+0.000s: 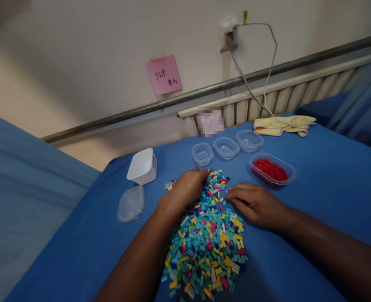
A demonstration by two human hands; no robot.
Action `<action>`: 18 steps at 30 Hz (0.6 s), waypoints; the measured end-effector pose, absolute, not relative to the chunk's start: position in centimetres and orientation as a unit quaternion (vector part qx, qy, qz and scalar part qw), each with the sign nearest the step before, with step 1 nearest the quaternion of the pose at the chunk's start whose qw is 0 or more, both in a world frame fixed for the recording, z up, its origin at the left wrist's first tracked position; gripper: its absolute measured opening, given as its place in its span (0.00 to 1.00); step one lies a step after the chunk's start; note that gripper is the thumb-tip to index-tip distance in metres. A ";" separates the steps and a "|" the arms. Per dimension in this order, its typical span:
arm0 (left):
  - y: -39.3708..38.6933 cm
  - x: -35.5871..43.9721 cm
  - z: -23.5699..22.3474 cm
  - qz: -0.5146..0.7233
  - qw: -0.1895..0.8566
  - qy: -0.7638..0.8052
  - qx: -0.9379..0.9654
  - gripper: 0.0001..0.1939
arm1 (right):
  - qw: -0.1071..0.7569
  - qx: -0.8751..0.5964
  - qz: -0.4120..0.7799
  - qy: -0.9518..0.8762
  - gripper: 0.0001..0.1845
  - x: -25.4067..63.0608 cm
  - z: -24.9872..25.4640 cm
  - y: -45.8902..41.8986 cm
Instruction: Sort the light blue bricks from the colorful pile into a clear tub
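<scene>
A wide pile of small toy building bricks (209, 239) in blue, teal, yellow, green, white and red spreads over the blue cloth. At its far end my left hand (188, 184) reaches in from above, fingers curled down among the bricks; what they hold, if anything, is hidden. My right hand (256, 203) rests at the pile's right edge, thumb and fingers pressed together, and I cannot make out anything between them. Beyond the right hand sits a clear plastic tub of red bricks (292, 178).
Behind the pile stand three clear tubs: a left one (202, 162), a middle one (226, 157) and a right one (250, 149). On the left are a white container (146, 178) and a clear lid (131, 205). A yellow cloth (269, 127) and a white cable (272, 52) lie near the radiator (275, 94).
</scene>
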State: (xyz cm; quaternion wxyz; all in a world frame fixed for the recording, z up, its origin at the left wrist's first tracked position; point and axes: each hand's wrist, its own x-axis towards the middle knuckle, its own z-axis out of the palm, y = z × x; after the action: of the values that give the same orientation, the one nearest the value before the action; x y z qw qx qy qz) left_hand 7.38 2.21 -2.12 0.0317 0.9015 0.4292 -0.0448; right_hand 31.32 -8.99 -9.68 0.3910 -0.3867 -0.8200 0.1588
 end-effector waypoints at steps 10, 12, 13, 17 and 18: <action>4.0 5.5 -1.2 -0.075 0.109 0.385 0.914 0.18 | 0.398 -0.385 0.163 -0.816 0.13 31.3 -9.7 -9.0; 4.1 5.3 -1.0 -0.089 0.106 0.382 0.914 0.18 | 0.398 -0.385 0.163 -0.816 0.13 31.3 -9.7 -9.0; 4.1 5.4 -0.8 -0.099 0.106 0.386 0.911 0.18 | 0.398 -0.385 0.163 -0.817 0.13 31.4 -9.7 -9.0; 4.0 5.8 -0.5 -0.106 0.102 0.378 0.914 0.15 | 0.400 -0.384 0.164 -0.816 0.13 31.4 -9.6 -9.0; 3.9 5.9 -0.5 -0.102 0.100 0.370 0.918 0.14 | 0.399 -0.385 0.166 -0.815 0.12 31.4 -9.6 -9.0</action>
State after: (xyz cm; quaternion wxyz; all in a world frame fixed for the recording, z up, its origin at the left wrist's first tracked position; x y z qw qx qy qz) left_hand 5.93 3.90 -0.46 0.0998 0.9180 0.3702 -0.1015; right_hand 31.37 -9.00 -9.58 0.3989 -0.3850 -0.8155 0.1664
